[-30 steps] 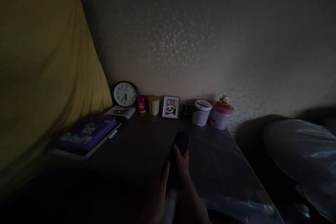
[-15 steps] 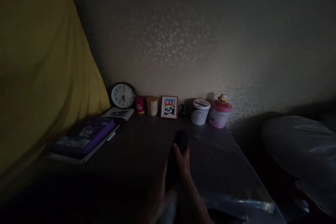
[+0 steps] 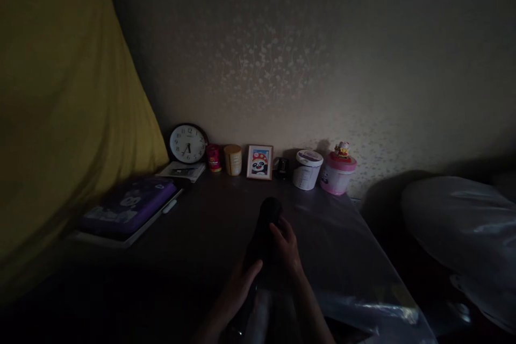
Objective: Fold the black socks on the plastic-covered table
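Observation:
Over the near part of the desk I hold a long black object [image 3: 264, 231] with a rounded far end; the dim light hides its kind. It slants from the upper right toward my body, and a small glint shows low down near its close end. My right hand [image 3: 287, 242] is closed on its right side near the far end, thumb on top. Lower down, my left hand [image 3: 242, 285] grips it from the left, thumb lying across it. Most fingers of both hands are lost in shadow.
Along the wall stand a round clock [image 3: 188, 143], a red can [image 3: 214, 158], a yellow canister [image 3: 233, 160], a framed panda picture [image 3: 260, 162], a white tub [image 3: 307, 170] and a pink-lidded tub [image 3: 338, 173] with a figurine. A purple case [image 3: 133, 205] lies left, beside a yellow curtain [image 3: 60, 91].
The black object's far end has shifted slightly left and toward me. My left hand has become visible lower on it, thumb on top. My right hand has turned a little, staying near the far end.

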### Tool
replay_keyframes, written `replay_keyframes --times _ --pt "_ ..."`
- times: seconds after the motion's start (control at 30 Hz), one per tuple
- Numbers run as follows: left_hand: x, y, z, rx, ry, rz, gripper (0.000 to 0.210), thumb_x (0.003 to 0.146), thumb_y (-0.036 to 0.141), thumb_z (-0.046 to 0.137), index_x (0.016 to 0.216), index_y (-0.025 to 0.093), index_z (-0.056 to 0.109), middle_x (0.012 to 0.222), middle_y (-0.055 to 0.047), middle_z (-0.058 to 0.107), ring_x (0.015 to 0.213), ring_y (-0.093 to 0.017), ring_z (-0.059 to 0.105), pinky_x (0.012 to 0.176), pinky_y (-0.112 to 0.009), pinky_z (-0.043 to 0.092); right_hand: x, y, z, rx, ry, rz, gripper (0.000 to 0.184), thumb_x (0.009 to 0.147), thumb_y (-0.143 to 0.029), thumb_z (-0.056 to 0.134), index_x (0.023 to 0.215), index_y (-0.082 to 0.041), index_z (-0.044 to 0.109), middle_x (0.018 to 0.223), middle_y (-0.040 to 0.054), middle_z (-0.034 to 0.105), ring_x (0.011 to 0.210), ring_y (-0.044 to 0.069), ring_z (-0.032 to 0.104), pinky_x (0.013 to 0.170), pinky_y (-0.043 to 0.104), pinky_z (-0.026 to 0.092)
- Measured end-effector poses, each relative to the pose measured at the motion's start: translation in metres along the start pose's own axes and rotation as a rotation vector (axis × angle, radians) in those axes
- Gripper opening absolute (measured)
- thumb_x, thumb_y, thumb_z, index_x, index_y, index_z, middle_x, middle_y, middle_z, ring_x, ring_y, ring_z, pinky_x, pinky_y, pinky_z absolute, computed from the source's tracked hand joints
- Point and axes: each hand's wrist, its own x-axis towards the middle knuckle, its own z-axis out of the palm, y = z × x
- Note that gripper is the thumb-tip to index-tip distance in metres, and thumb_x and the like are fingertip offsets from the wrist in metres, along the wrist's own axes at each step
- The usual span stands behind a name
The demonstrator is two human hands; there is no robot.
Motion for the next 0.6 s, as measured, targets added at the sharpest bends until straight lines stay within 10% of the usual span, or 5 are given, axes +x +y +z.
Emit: replay_keyframes --times 0.13,0.37,0.6 --pt "0.002 -0.008 -0.001 -0.031 -0.051 -0.175 0.06 0.08 0.061 0.048 0.118 0.015 0.052 0.037 0.008 0.051 0.03 -0.014 0.047 0.031 -0.021 0.035 -0.001 0.003 -0.002 0.03 -0.02 -0.068 0.046 0.067 -0.037 0.066 0.109 -0.019 0.061 0.108 0.0088 0.068 0.101 0.026 0.061 0.086 0.038 0.048" --pt "0.003 -0.009 -0.006 -0.058 -0.047 -0.172 0.055 0.077 0.062 0.052 0.11 0.018 0.058 0.039 0.008 0.052 0.031 -0.013 0.049 0.038 -0.022 0.038 -0.008 -0.005 -0.003 -0.073 -0.157 -0.085 0.034 0.069 -0.034 0.061 0.101 -0.021 0.065 0.09 0.0037 0.068 0.085 0.021 0.062 0.076 0.034 0.05" --pt "0.0 -0.005 -0.013 -0.123 -0.082 -0.063 0.044 0.078 0.052 0.059 0.109 0.02 0.058 0.055 0.004 0.064 0.038 -0.012 0.054 0.047 -0.023 0.043 -0.005 -0.008 -0.002 -0.397 -0.22 -0.298 0.021 0.072 -0.03 0.062 0.089 -0.026 0.072 0.121 0.0068 0.056 0.116 0.025 0.05 0.1 0.04 0.037"
